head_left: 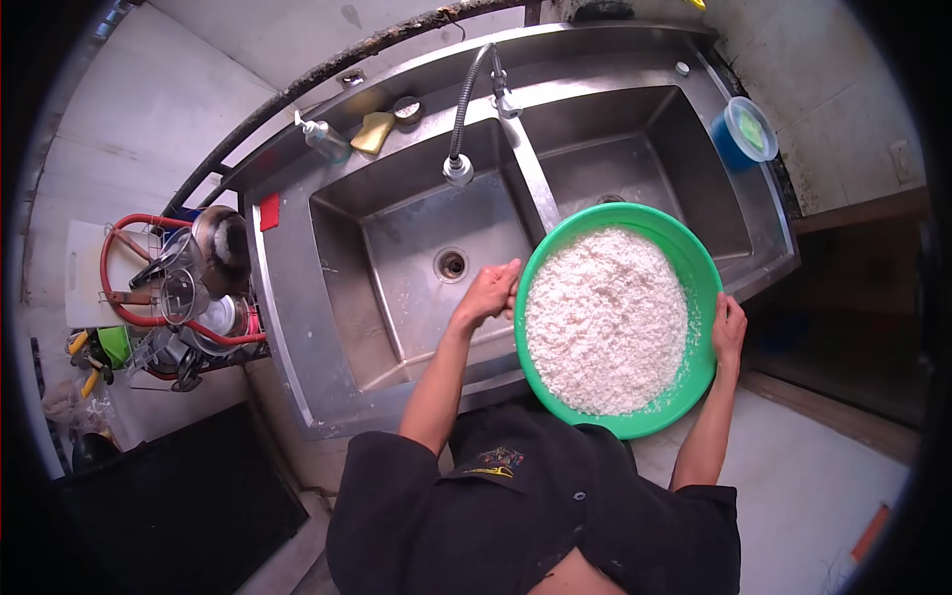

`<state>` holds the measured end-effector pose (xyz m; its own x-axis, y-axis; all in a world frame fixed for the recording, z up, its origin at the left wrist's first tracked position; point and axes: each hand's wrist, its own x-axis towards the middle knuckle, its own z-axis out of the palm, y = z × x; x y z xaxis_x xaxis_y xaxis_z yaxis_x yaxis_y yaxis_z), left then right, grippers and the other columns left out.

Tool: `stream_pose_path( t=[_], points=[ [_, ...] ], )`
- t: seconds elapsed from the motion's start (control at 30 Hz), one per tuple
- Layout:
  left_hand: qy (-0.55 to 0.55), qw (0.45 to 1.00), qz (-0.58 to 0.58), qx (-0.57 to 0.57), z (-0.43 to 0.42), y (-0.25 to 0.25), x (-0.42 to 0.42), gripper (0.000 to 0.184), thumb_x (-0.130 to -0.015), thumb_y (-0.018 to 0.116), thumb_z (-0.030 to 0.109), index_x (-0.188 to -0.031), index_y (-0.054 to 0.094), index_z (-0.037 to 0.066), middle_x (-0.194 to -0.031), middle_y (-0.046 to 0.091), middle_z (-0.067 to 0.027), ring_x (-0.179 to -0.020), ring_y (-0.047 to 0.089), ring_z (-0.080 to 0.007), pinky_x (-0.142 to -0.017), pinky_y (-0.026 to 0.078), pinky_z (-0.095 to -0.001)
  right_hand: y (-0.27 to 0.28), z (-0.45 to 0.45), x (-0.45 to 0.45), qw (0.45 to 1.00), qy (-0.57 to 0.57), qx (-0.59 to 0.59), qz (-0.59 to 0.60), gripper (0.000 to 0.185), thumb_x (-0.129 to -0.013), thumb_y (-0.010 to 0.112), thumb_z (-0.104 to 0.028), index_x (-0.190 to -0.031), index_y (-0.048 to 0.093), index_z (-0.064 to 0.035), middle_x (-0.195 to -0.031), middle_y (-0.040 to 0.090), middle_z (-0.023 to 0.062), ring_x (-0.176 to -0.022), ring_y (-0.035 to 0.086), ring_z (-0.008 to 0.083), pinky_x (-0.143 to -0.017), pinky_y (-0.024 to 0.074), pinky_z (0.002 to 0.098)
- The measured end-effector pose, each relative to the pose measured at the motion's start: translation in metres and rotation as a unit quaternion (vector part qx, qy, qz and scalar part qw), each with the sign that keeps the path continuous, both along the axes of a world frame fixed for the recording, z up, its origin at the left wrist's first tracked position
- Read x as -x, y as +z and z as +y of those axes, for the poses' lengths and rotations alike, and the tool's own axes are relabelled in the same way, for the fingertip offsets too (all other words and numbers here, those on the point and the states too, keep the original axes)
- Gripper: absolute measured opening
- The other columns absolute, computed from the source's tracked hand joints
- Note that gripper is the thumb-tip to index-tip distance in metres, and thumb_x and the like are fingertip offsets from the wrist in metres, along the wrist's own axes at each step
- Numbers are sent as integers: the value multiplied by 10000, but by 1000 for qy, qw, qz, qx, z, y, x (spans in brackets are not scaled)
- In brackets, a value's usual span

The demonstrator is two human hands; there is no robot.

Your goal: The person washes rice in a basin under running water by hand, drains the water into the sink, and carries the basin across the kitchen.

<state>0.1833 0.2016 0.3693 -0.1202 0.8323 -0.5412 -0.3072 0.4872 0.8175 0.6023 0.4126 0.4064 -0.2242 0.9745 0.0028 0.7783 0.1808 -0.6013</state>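
Note:
A round green plastic basin (702,266) full of white rice grains (607,317) is tilted over the near edge of the sink, close against my body. On its right side, my right hand (730,325) grips the rim, fingers outside. My left hand (490,292) is just left of the basin, above the left sink bowl (397,238). Its fingers are pinched together beside the rim; what they hold, if anything, is too small to tell. Loose grains cling to the basin's inner wall at the lower right.
A hose faucet (464,109) hangs over the divider between the left bowl and right bowl (684,149). Along the back ledge are a soap bottle (325,139), a sponge (373,132) and a small cup (408,111). A blue tub (734,139) stands right; a dish rack (188,288) left.

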Motion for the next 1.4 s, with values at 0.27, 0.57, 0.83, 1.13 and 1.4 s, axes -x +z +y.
stream_pose_path(
  t=[0.27,0.57,0.83,1.13,1.4],
  points=[
    [217,871,-400,-185,-37,-6,101,435,-1027,369,305,-623,264,182,-552,210,57,-435,170,-52,-358,130,-189,-2,-15,-6,1000,-21,-4,-14,413,-998,480,-338,-823,506,34,-664,491,195,-606,395,287,-610,403,386],
    [97,919,366,115,-40,-204,133,434,-955,471,443,-988,606,32,-929,670,-105,-756,639,-241,-667,517,-471,-5,-26,-10,999,-16,-41,-18,423,-992,484,-349,-809,513,30,-677,500,210,-603,426,298,-616,406,404],
    [118,991,-53,-20,27,-5,-23,483,-1022,366,430,-1004,611,14,-889,651,-70,-723,627,-180,-682,540,-322,2,-15,-17,991,-23,94,95,424,-1008,483,-341,-779,548,9,-640,487,1,-607,415,84,-549,369,299],
    [191,923,-326,-77,2,-89,-61,538,-1037,293,391,-1194,573,-41,-1125,649,-173,-968,653,-263,-891,534,-403,151,-44,54,995,71,21,71,416,-993,533,-299,-703,521,-1,-609,451,-30,-596,374,49,-521,327,269],
    [207,880,-417,-93,8,-132,-86,558,-1031,292,421,-1241,554,-25,-1217,617,-165,-1051,620,-279,-970,478,-397,181,-57,101,993,100,-52,-37,364,-966,542,-245,-763,486,52,-607,432,150,-550,392,183,-544,362,364]
  ],
)
